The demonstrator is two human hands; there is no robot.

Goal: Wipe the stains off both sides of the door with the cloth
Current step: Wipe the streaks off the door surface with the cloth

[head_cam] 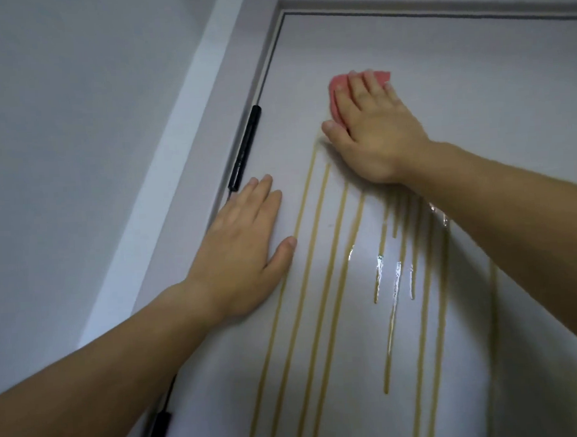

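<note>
**R hand flat on cloth, at top of the streaks**

I've got the R hand [376, 130] spread flat, fingers straight and close together, not curled round anything. Fingers and palm press the pink cloth [335, 81] against the door [474, 91]. The cloth sits under the fingers. It pokes out past the fingertips and on the index side, and the rest is hidden beneath the hand. The thumb lies off it, on bare door.

Right below the thumb and the heel of the hand the stains [389, 350] begin. They're yellow-brown streaks running down the panel away from the grip. There are several long thin ones on the thumb side, and shorter ones w/ wet glints under the R forearm.

The L hand [245, 247] is down and to the left of the grip, well apart from the cloth. It lies flat on the door, fingers straight, holding nothing. Its thumb tip is just beside the outermost streak; can't tell if it touches.

Just past the L fingertips there's a black hinge [245, 147] on the door edge, and a 2nd hinge [158, 432] sits much lower, by the L forearm. Further out from both is the door frame [188, 123], then the grey wall [58, 130].
</note>
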